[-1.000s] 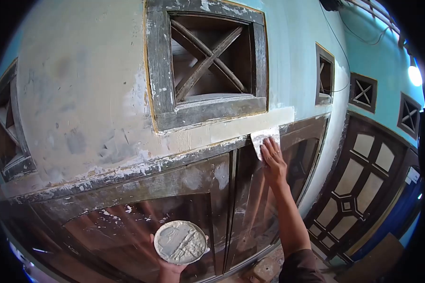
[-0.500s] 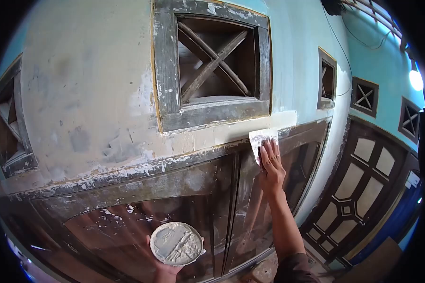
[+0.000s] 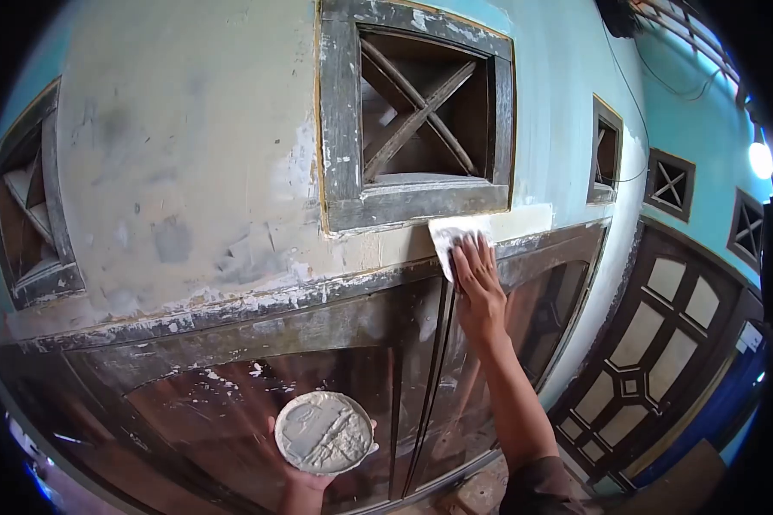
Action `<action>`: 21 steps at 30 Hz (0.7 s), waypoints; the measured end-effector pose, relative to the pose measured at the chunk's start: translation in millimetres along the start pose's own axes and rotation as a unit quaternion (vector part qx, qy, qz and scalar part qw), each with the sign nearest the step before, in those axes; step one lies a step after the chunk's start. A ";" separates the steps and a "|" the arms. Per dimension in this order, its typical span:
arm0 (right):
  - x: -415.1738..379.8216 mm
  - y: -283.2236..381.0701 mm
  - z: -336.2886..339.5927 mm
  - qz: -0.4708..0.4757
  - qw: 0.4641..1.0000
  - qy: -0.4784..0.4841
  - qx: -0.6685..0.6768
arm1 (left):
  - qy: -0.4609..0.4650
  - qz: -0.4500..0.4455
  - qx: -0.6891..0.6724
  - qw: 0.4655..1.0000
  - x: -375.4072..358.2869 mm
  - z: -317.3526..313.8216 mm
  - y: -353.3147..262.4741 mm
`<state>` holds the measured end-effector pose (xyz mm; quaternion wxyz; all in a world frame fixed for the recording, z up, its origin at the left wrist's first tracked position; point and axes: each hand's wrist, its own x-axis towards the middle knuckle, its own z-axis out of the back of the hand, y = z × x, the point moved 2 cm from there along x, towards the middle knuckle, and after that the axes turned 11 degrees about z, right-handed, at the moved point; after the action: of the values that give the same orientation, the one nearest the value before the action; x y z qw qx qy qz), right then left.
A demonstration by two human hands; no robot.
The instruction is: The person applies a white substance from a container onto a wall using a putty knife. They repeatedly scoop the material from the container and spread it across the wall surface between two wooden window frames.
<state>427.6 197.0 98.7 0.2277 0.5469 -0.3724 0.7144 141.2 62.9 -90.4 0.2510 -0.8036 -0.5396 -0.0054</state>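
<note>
My right hand point(image 3: 479, 287) presses a flat white scraper point(image 3: 457, 233), smeared with paste, against the pale wall strip between the crossed vent frame point(image 3: 342, 129) and the dark wooden frame below. Its fingers lie over the scraper's face. Low in the view, my left hand point(image 3: 305, 479) supports a round container point(image 3: 325, 433) of off-white paste from beneath, with the fingertips showing at both sides of the rim. A smooth cream patch point(image 3: 524, 221) lies on the wall to the right of the scraper.
Dark glazed wooden panels point(image 3: 266, 378) stand below the strip. Another crossed vent point(image 3: 34, 202) is at the far left. On the right are a panelled door point(image 3: 636, 360), small vents and a bright lamp point(image 3: 760, 160). Cables hang at the upper right.
My right hand and the scraper have moved left along the strip under the vent. The view has shifted slightly, and my left hand still holds the container.
</note>
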 end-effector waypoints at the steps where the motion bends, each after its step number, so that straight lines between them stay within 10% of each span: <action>1: 4.0 4.2 -5.8 0.004 1.000 0.019 -0.002 | -0.015 -0.012 0.005 1.000 -0.4 -0.5 -3.5; 11: -26.3 19.6 -6.6 0.024 0.997 -0.066 -0.031 | 0.057 0.013 -0.022 0.998 -21.0 -35.1 -43.9; 21: -50.4 30.6 -18.3 -0.023 0.998 0.060 -0.001 | 0.001 0.010 0.011 1.000 -33.5 -39.6 -66.9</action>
<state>409.1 196.5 39.8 0.2667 0.5113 -0.3465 0.7398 79.4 37.2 -38.6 0.2602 -0.8060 -0.5316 0.0025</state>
